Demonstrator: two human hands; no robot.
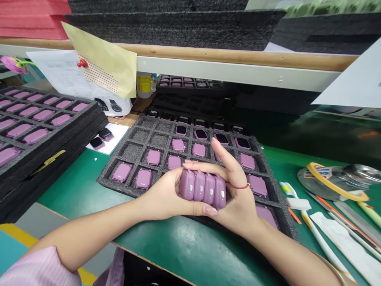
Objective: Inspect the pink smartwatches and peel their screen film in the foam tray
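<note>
Several purple smartwatch cases (203,190) stand side by side in a row between my hands, their silver side buttons facing me. My left hand (165,198) is closed round the left end of the row, its thumb lying along the lower front. From the right, my right hand (242,202) cups the same row, with one finger raised. Just beneath both hands lies a black foam tray (133,151) with square compartments. Some of them hold purple cases (144,178) back side up, and those farther back hold cases with dark screens (201,135). The hands hide the tray's front middle.
Stacked foam trays (74,131) of purple cases stand at left. Two dark-screened watches (101,138) lie on white paper. At right are a metal dispenser (330,178), toothbrushes (321,242) and a white cloth (342,238). A shelf edge (238,73) crosses above the green table (166,242).
</note>
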